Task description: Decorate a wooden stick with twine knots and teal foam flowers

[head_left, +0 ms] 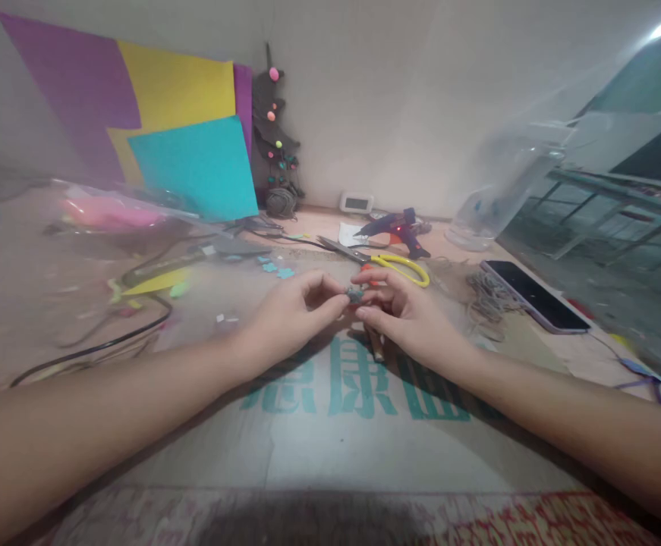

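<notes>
Between my two hands is a small grey-green craft piece, too small and blurred to name. My left hand pinches it from the left with thumb and forefinger. My right hand has its fingers curled around the other side, thumb and fingertips close to it or touching. A thin brownish stick shows below my right hand; whether it belongs to the piece I cannot tell. Scissors with yellow handles lie just beyond my fingers. Small blue flower-shaped cutouts lie past my left hand.
A dark glue gun with a red light stands behind the scissors. At right are a phone, a tangle of twine and a clear plastic jar. Coloured sheets lean on the wall. A black cable runs at left.
</notes>
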A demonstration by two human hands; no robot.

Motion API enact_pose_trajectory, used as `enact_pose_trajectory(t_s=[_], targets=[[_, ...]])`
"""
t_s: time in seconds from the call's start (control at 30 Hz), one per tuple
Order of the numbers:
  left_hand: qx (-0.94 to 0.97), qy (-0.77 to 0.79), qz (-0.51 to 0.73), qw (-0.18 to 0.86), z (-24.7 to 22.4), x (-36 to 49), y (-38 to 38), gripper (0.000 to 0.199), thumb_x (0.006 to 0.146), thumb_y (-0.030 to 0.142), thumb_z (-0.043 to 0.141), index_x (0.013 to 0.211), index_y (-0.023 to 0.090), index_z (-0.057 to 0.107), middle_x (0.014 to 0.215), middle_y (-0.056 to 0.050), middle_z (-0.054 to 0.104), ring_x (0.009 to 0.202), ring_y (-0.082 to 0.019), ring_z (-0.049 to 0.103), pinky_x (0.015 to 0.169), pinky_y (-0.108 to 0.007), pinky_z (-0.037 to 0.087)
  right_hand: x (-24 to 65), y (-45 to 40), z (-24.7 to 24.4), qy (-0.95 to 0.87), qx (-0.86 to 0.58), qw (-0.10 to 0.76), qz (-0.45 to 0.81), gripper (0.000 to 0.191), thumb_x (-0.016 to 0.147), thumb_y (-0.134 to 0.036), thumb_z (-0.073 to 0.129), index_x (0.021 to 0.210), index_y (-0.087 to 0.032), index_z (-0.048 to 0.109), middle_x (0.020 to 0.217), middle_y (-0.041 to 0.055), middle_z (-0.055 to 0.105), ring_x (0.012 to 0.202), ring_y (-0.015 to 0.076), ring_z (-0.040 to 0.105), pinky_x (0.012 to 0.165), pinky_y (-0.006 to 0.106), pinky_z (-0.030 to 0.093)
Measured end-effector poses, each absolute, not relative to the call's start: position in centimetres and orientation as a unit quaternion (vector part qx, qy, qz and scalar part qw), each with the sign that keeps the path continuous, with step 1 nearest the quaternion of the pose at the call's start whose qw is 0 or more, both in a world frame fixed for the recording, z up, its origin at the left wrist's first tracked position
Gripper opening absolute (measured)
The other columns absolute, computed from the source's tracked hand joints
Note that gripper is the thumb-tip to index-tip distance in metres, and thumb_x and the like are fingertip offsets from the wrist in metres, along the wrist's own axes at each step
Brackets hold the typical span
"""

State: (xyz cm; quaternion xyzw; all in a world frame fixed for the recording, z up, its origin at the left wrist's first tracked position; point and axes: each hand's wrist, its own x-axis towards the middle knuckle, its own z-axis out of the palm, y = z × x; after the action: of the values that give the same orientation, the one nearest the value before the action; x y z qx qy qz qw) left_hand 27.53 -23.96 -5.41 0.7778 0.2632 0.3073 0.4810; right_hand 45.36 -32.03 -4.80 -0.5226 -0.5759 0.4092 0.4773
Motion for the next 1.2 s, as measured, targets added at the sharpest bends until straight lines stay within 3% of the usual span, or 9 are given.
enact_pose_trajectory(t_s=[0.17,0.37,0.77,1.2], targets=[[0.782,0.275,0.310,0.465,-5.50,27.60,-23.90,0.017,0.090,0.032,0.059,0.085,0.016,0.063,0.081,-0.002,0.068,0.070,-0.014,0.061,0.064,-0.025,0.046,45.45,-32.36,-4.98,-0.582,-0.508,0.461,0.436,0.030,0.093,-0.027,0.058,0.121,-0.020,0.051,0.071,-0.0042,0.066,0.043,0.0075,0.053,0.040,0.021,0.044],[0.785,0.249,0.306,0.478,-5.65,27.69,-23.90,0.014,0.089,0.030,0.059,0.086,0.017,0.063,0.083,-0.002,0.069,0.073,-0.015,0.063,0.068,-0.026,0.048,45.31,-32.39,-4.74,-0.579,-0.499,0.459,0.453,0.033,0.094,-0.026,0.056,0.126,-0.018,0.053,0.065,-0.0077,0.058,0.044,0.0070,0.053,0.039,0.019,0.043],[0.775,0.231,0.313,0.498,-5.75,27.73,-23.87,0.014,0.089,0.030,0.060,0.085,0.017,0.062,0.082,-0.001,0.068,0.074,-0.014,0.062,0.068,-0.025,0.049,45.80,-32.23,-4.93,-0.564,-0.483,0.478,0.468,0.029,0.097,-0.038,0.054,0.116,-0.016,0.060,0.066,-0.0038,0.060,0.050,0.0072,0.050,0.044,0.020,0.039],[0.813,0.242,0.316,0.425,-5.30,27.46,-24.25,0.013,0.089,0.028,0.060,0.083,0.017,0.064,0.081,0.001,0.069,0.075,-0.014,0.062,0.069,-0.025,0.046,45.66,-32.08,-4.80,-0.562,-0.497,0.453,0.481,0.029,0.092,-0.031,0.062,0.117,-0.017,0.057,0.059,-0.0085,0.053,0.046,0.0068,0.046,0.042,0.019,0.035]])
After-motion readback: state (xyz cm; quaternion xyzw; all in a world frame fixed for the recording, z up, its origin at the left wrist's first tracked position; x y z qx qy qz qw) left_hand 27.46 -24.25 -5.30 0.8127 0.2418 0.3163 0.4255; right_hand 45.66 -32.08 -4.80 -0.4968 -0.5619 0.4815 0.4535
